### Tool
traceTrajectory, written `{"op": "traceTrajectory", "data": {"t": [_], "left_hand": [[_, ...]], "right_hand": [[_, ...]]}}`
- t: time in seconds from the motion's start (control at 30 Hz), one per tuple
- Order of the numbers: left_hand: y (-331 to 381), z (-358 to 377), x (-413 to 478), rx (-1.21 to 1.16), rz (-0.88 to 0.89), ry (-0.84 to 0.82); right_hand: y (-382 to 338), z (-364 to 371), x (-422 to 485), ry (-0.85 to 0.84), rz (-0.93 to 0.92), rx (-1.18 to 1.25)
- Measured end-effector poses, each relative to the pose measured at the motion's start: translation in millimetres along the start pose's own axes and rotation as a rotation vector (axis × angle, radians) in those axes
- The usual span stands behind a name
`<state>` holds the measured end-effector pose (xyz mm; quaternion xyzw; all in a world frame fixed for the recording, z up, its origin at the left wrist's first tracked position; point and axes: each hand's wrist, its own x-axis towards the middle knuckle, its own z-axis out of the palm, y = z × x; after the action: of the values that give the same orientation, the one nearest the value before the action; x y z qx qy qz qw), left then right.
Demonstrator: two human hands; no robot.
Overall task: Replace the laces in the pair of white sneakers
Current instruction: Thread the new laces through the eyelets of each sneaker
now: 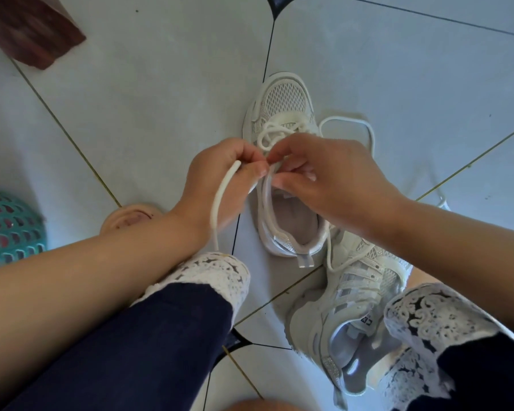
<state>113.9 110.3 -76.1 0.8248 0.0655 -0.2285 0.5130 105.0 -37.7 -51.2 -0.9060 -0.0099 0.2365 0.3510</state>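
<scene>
1. Containers first: there's a teal plastic basket [9, 226] at the far left edge. Something reddish shows through its holes, can't tell what it is.
2. The upright sneaker [282, 102] stands on the tile floor [161, 84] right in the middle, toe pointing away from the person. Its opening is bare, with only the grey insole showing.
3. The thick lace [220, 203] is criss-crossed loosely over the front eyelets of that sneaker. One free end runs out of the left hand and hangs down past the wrist.
4. Left hand [220, 179]: fingers curled in, thumb and forefinger pinching the thick lace near the top of the tongue.
5. Right hand [324, 170]: thumb and forefinger nipped together on the same lace, fingertips pretty much touching the left hand's. The other fingers are bent under, over the shoe's opening.
6. The second sneaker [347, 298] lies tipped on its side just behind the first one's heel, by the person's right leg.
7. A thin white lace [368, 134] lies loose on the floor to the right of the upright sneaker.
8. Other stuff: a brown wooden thing [33, 28] at top left, and navy trousers [149, 336] with white lacy cuffs.
</scene>
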Motion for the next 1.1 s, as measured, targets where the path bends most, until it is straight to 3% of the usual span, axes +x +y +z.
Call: {"op": "traceTrajectory", "data": {"t": [0.2,0.33,0.43,0.53,0.67,0.87,0.97,1.03,1.1], "left_hand": [[16.6,-8.5,7.2,-0.02,0.101,0.083],[27.7,-15.8,10.2,-0.478,0.016,-0.176],[23.8,-28.1,13.6,-0.591,-0.014,-0.298],[16.4,-32.5,18.2,-0.402,0.004,-0.398],[16.3,-24.5,18.3,0.012,0.23,-0.397],[13.2,-18.4,11.1,0.124,0.342,-0.446],[4.5,-11.5,12.3,0.182,0.245,-0.354],[0.0,-5.5,17.6,0.171,0.072,-0.293],[-5.3,-3.2,22.7,0.018,-0.119,-0.274]], "right_hand": [[-3.7,0.0,9.0,0.009,-0.048,-0.138],[-8.4,-1.2,11.1,0.02,-0.099,-0.16],[-10.0,-9.0,7.2,0.088,-0.123,-0.013],[-10.5,-16.9,0.6,0.124,-0.125,0.14],[-7.4,-18.9,-9.2,0.164,-0.144,0.149],[-4.8,-18.2,-19.0,0.216,-0.055,0.337],[-20.4,-24.7,-17.5,0.228,-0.168,0.21],[-37.4,-19.9,-22.3,0.178,-0.223,0.167],[-48.8,-8.9,-34.3,0.048,-0.253,0.279]]}}
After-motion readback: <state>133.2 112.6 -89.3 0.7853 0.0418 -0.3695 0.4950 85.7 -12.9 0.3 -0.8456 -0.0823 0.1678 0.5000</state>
